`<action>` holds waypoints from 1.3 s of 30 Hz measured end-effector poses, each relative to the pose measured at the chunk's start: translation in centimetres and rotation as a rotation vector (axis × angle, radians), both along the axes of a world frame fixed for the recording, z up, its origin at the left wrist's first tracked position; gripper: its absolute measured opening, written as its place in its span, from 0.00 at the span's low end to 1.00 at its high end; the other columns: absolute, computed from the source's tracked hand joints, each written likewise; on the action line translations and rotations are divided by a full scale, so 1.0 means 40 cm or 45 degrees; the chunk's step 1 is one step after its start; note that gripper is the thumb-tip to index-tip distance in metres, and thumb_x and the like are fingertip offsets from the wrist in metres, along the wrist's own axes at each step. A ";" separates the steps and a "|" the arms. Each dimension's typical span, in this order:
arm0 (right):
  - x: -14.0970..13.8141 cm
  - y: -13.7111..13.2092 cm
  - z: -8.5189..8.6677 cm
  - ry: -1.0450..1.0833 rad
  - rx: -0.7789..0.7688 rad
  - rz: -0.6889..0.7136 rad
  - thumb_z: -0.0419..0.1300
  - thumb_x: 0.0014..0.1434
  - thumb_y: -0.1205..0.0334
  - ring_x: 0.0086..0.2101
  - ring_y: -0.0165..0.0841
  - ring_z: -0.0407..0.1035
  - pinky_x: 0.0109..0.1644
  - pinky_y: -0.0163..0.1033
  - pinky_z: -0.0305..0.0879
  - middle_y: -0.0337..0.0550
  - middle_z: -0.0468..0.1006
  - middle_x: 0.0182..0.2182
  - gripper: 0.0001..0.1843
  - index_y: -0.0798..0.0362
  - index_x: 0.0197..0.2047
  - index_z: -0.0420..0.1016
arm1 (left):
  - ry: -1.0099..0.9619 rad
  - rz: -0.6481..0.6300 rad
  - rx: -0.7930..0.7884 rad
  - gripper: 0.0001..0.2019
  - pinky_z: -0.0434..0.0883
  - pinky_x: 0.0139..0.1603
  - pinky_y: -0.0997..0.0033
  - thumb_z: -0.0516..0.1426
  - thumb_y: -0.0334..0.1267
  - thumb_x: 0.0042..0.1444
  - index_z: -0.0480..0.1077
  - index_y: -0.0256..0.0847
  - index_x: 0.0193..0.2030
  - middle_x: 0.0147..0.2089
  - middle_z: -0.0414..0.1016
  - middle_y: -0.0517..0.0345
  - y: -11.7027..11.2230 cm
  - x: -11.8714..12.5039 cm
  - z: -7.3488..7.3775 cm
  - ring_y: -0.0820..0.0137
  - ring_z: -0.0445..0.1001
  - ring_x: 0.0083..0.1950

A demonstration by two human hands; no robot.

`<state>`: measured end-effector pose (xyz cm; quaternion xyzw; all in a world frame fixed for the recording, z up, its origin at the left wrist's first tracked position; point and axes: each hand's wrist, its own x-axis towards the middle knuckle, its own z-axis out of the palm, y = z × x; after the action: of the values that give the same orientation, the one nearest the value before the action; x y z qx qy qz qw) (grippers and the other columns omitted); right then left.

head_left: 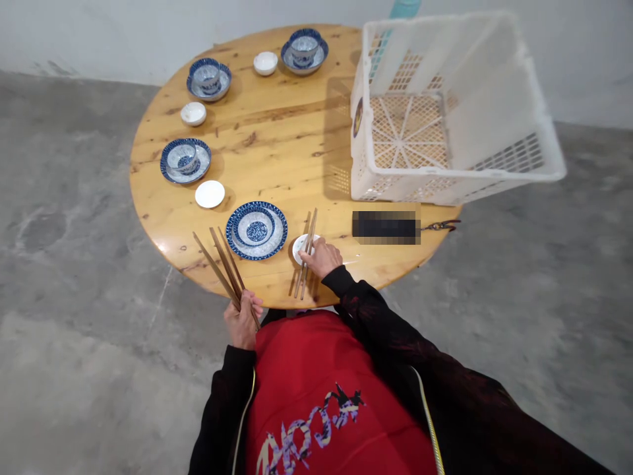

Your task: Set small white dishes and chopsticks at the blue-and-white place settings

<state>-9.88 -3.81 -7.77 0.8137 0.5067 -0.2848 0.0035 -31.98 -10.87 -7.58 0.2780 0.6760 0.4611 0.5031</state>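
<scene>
My right hand [324, 257] is closed on a pair of chopsticks [306, 257], held over a small white dish [299, 248] near the table's front edge. The dish is partly covered by the fingers and chopsticks. In my left hand [242, 320], at the front left edge, is a bundle of several chopsticks [226, 267], their long ends pointing up and left. Between the hands, slightly farther in, a blue-patterned bowl [256, 231] sits on a matching blue-rimmed plate [282, 232].
Blue-patterned plates with bowls [185, 160] [210, 79] [304, 51] line the round wooden table's [267, 145] left and far edge. White dishes [210, 194] [192, 114] [266, 63] stand beside them. A white plastic crate [410, 175], a blurred dark object [386, 227] and red-handled pliers [440, 226] are at right.
</scene>
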 end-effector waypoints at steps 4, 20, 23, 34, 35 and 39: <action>0.002 0.002 -0.010 0.003 0.004 0.013 0.55 0.66 0.48 0.52 0.49 0.75 0.54 0.44 0.67 0.62 0.80 0.50 0.25 0.61 0.55 0.71 | -0.008 -0.006 0.003 0.24 0.64 0.17 0.78 0.65 0.58 0.48 0.73 0.35 0.32 0.22 0.75 0.58 0.002 0.001 0.005 0.77 0.68 0.17; 0.000 -0.001 -0.018 -0.021 0.015 0.050 0.55 0.67 0.50 0.52 0.49 0.75 0.54 0.44 0.67 0.62 0.80 0.50 0.23 0.61 0.54 0.70 | -0.008 -0.021 0.008 0.24 0.65 0.18 0.78 0.65 0.58 0.49 0.73 0.35 0.33 0.23 0.75 0.58 -0.001 -0.007 0.003 0.77 0.69 0.18; 0.000 0.000 -0.018 -0.022 0.013 0.050 0.54 0.67 0.51 0.52 0.49 0.75 0.54 0.44 0.67 0.61 0.81 0.49 0.23 0.62 0.55 0.70 | -0.009 -0.023 0.006 0.24 0.65 0.18 0.78 0.65 0.58 0.49 0.73 0.35 0.33 0.23 0.75 0.58 -0.002 -0.008 0.006 0.77 0.68 0.18; 0.006 -0.001 -0.022 -0.009 0.033 0.035 0.54 0.65 0.51 0.52 0.50 0.75 0.53 0.45 0.67 0.62 0.80 0.49 0.24 0.61 0.55 0.70 | 0.010 -0.019 -0.025 0.22 0.65 0.18 0.77 0.64 0.57 0.49 0.73 0.35 0.33 0.23 0.75 0.59 -0.007 -0.008 0.006 0.76 0.69 0.18; 0.006 -0.002 -0.022 -0.009 0.034 0.035 0.54 0.65 0.52 0.52 0.50 0.75 0.54 0.45 0.67 0.62 0.80 0.49 0.24 0.61 0.55 0.70 | 0.011 -0.020 -0.026 0.22 0.65 0.19 0.77 0.64 0.57 0.49 0.73 0.35 0.33 0.23 0.75 0.59 -0.007 -0.007 0.007 0.76 0.69 0.18; 0.006 -0.002 -0.020 -0.004 0.027 0.027 0.54 0.65 0.52 0.52 0.50 0.75 0.54 0.45 0.67 0.61 0.80 0.49 0.24 0.62 0.55 0.71 | 0.007 -0.025 -0.017 0.22 0.66 0.19 0.77 0.64 0.56 0.50 0.73 0.35 0.33 0.23 0.76 0.58 -0.008 -0.007 0.008 0.76 0.69 0.18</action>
<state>-9.66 -3.90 -8.58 0.8087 0.5185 -0.2780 -0.0013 -32.24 -11.18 -7.26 0.2825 0.6776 0.4509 0.5077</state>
